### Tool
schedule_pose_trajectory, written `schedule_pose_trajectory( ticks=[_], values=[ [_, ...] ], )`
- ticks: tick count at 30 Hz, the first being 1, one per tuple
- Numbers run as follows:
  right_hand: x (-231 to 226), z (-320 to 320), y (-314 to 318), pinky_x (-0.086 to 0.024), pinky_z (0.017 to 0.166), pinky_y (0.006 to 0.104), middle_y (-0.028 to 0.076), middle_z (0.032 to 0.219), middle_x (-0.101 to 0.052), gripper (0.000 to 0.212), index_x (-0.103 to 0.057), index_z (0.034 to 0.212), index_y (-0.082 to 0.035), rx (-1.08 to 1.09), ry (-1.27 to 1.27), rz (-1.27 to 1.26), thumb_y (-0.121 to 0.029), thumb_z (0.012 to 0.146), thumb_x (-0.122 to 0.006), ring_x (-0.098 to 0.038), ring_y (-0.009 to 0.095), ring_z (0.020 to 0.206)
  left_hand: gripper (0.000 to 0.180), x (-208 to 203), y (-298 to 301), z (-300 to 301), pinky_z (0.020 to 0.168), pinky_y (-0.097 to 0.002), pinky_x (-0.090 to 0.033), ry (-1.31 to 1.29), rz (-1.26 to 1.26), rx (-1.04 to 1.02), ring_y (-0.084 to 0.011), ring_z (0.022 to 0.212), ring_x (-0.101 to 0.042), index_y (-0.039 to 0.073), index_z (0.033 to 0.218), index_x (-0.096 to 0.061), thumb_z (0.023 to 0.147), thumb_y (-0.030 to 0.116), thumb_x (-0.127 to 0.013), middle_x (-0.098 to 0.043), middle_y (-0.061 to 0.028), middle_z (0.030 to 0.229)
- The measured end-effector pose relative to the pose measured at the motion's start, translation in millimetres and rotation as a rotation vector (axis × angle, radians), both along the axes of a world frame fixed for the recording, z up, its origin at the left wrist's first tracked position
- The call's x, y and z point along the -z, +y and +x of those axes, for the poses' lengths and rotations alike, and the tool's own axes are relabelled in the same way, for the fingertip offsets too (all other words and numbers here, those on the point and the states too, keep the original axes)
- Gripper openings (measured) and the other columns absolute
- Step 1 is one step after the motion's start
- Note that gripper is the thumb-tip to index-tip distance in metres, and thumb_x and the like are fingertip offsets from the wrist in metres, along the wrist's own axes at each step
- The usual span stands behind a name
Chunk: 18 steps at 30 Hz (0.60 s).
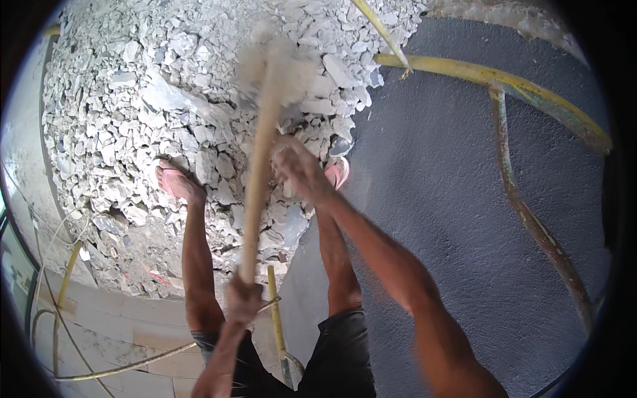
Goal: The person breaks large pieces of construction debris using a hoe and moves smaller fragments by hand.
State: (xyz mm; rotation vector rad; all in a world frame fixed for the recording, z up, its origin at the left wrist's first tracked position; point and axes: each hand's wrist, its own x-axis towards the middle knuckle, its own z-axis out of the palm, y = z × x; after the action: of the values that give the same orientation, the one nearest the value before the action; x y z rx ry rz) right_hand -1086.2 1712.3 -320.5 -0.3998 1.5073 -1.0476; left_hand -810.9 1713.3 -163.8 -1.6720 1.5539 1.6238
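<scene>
head view: both grips clasp wooden handle (pixel 257 179) (blurred head over rubble (pixel 133 99)).

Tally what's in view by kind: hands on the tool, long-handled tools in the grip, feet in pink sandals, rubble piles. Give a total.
Hands: 2, the left hand and the right hand
Long wooden-handled tool, head blurred: 1
Feet in pink sandals: 2, left foot and right foot
Pile of grey broken rubble: 1
Total: 6
</scene>
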Motion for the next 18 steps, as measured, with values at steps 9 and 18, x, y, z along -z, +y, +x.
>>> schedule_pose_trajectory(
  ticks=[9, 18],
  values=[
    [207, -201, -15, -0.046, 0.101, 0.0533, 0.028, 0.142, -0.041, 0.076, -0.033, 0.145, -0.02, -0.262, 1.091, 0.461, -0.025, 0.08, -0.071, -0.049, 0.049, 0.124, 0.047, -27, -264, -95, 0.065, -0.0275, -0.055, -0.214, -0.563, 0.574, -0.0186, 0.078, -0.067, -0.006, 0.139, -0.047, 0.098, 0.011, -0.06, -0.07, -0.0164, 0.102],
    [201, -214, 62, -0.055, 0.083, 0.0514, 0.021, 0.099, -0.07, 0.059, -0.058, 0.115, -0.005, -0.364, 1.042, 0.619, -0.043, 0.075, -0.079, -0.068, 0.043, 0.095, 0.051, -7, -289, -160, 0.05, -0.0241, -0.045, -0.322, -0.449, 0.613, -0.0082, 0.057, -0.054, -0.001, 0.137, -0.05, 0.097, 0.025, -0.064, -0.066, -0.0119, 0.1]
  ],
)
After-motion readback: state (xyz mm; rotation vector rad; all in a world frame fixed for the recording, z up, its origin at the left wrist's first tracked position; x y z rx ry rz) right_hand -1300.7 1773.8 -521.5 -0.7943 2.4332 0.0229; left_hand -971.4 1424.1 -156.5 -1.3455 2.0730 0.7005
